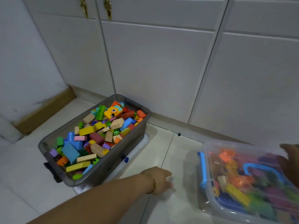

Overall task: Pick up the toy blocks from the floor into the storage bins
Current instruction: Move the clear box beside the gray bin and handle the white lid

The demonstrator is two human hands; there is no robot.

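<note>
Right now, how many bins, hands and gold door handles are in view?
Bins: 2 (grey bin, clear bin)
Hands: 2 (left hand, right hand)
Door handles: 2
Total: 6

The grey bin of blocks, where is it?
Head view, left of centre: the grey bin rests on a pale lid near the cabinet doors, the clear bin to its right.

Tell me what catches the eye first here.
The open grey bin by the cabinets, heaped with bright blocks. At right, a blurred clear bin of blocks, its lid seemingly on, with the right hand at its far edge. The left hand reaches over the floor between them.
</note>
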